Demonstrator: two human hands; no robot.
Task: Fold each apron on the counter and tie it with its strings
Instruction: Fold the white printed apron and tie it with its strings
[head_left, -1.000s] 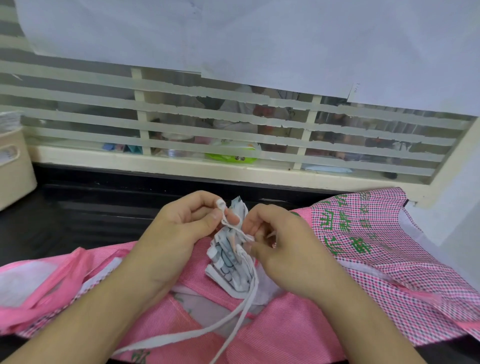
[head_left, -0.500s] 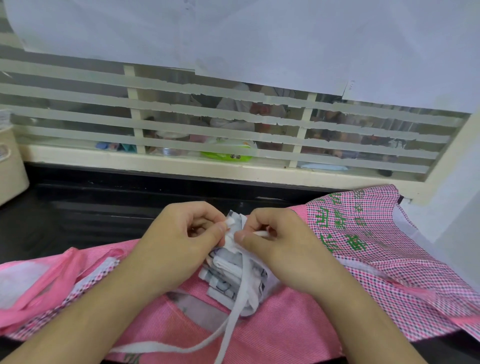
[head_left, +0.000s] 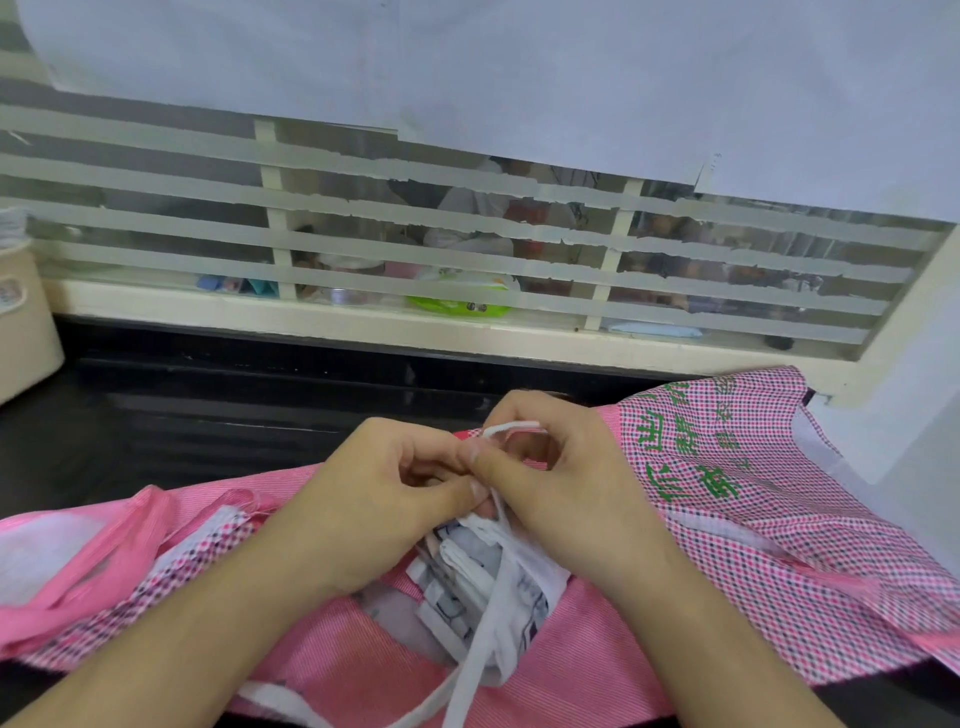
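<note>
A small folded white apron bundle (head_left: 483, 592) with grey print lies on top of pink aprons at the counter's front. White strings (head_left: 478, 649) wrap around it and trail down toward me. My left hand (head_left: 374, 499) pinches the string just above the bundle. My right hand (head_left: 561, 483) pinches a loop of the same white string (head_left: 511, 428) over its fingers. The two hands touch at the thumbs, and the knot area between them is mostly hidden.
A pink checked apron with green lettering (head_left: 727, 483) spreads to the right. A striped pink apron (head_left: 322, 649) lies underneath, with pink straps (head_left: 119, 551) at the left. The black counter (head_left: 208, 415) runs behind. A beige container (head_left: 23, 322) stands far left, below a barred window (head_left: 467, 234).
The bundle has dropped lower, toward me, and both hands have closed together above it. My right hand has drawn a string loop up over its fingers.
</note>
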